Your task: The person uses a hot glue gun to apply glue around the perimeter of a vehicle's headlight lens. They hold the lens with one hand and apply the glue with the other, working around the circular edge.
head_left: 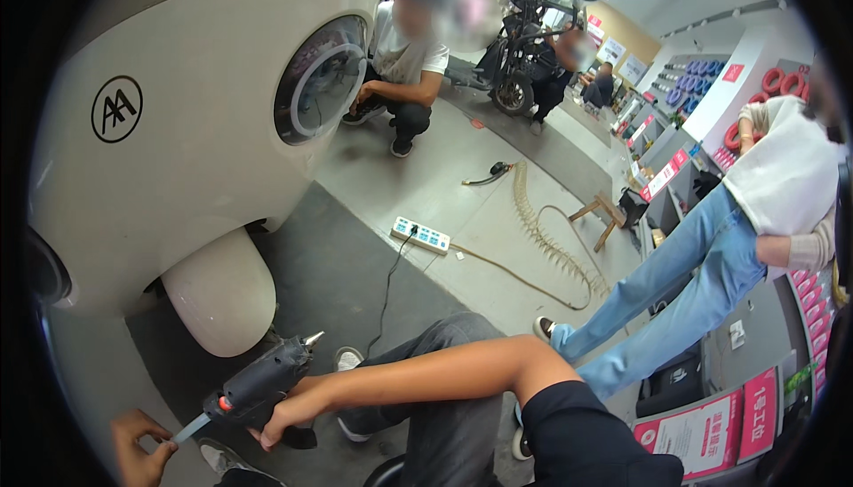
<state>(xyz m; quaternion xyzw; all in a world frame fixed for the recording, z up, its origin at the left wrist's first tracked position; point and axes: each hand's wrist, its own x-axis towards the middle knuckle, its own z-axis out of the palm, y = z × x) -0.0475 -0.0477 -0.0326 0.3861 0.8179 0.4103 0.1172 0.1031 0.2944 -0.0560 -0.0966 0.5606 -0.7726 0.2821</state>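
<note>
My right hand (289,411) is wrapped round the grip of a black hot glue gun (262,380), whose metal nozzle points up and to the right. A pale, translucent glue stick (190,430) sticks out of the gun's rear end. Between thumb and fingertips, my left hand (140,453) pinches the stick's free end. Just beyond the gun stands a large cream-white vehicle body (195,123) with a round black emblem. Its rounded fender (222,291) hangs near the gun, and a round lamp (322,78) sits at its right side.
A white power strip (420,235) lies on the floor with a black cord (388,296) plugged in. Beyond it are a coiled air hose (538,234) and a wooden stool (601,218). One person crouches by the vehicle; another, in jeans (684,283), stands at right beside a red-and-white sign (702,434).
</note>
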